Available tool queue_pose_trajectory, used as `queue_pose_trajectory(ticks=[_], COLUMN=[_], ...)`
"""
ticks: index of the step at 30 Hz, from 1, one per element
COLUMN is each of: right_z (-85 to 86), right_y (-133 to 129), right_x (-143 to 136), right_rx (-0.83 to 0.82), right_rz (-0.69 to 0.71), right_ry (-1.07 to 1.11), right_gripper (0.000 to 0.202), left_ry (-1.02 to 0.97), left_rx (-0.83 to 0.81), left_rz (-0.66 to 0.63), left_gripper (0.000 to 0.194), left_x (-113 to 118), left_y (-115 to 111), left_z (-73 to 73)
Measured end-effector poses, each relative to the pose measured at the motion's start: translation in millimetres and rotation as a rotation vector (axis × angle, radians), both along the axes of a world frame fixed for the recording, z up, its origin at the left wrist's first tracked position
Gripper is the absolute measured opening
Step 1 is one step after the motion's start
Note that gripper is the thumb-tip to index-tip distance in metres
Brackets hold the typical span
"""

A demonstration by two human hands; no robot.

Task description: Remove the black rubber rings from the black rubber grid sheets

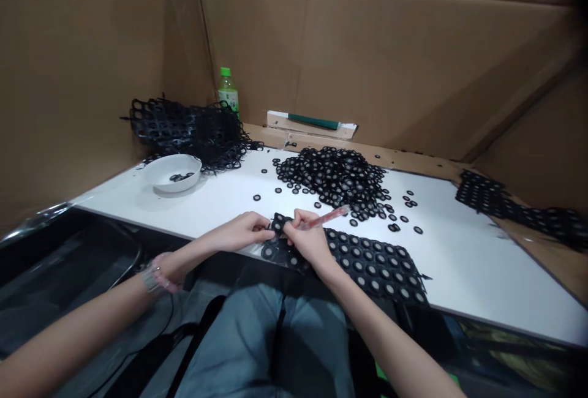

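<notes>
A black sheet (pixel 384 272) with rows of pale-centred round pieces lies along the table's front edge. My left hand (pixel 245 231) is closed, its thumb and fingertips pinching the sheet's left end. In my right hand (pixel 311 240) is a slim pen-like tool (pixel 327 217) with a clear, reddish barrel, its back end pointing up and right. Its tip is hidden by my fingers, near the sheet's left end. Just beyond my hands is a large heap of loose black rings (pixel 335 177), with several scattered around it.
A white bowl (pixel 158 172) at the left holds several rings. Behind it are a tangle of black mesh scrap (pixel 188 131) and a green-capped bottle (pixel 228 90). More black sheets (pixel 519 208) lie at the right. Cardboard walls (pixel 390 67) surround the white table (pixel 496 278).
</notes>
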State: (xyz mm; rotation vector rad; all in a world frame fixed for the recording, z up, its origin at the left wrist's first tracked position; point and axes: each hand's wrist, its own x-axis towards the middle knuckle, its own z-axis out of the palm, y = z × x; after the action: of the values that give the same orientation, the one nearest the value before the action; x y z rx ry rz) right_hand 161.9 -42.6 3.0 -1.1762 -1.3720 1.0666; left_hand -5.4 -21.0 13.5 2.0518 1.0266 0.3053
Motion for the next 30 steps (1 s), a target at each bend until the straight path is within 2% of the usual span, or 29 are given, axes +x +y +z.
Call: queue_pose_trajectory(ticks=[7,21,25,30], right_z=[-5.8,-4.4,-4.5,-8.8], right_y=[-0.9,-0.9,-2.1,-1.2], right_x=[0.0,0.4,-1.5,-4.3], right_rx=[0.010,0.001,0.077,0.178], right_rz=[0.011,0.017,0.011,0.033], right_ry=[-0.041,-0.052,-0.173,-0.258], right_gripper=[0.021,0.023,0.023,0.023], left_ry=[0.051,0.017,-0.042,-0.203], left_rx=[0.076,0.040,-0.012,-0.159], left_rz=[0.047,0.063,0.072,0.084], left_gripper=[0.036,0.034,0.030,0.030], left_x=[-1.9,0.0,1.0,2.3], left_y=[-1.2,-1.5,-2.8,-0.9], left_z=[-1.4,-3.4,-5.3,-12.2])
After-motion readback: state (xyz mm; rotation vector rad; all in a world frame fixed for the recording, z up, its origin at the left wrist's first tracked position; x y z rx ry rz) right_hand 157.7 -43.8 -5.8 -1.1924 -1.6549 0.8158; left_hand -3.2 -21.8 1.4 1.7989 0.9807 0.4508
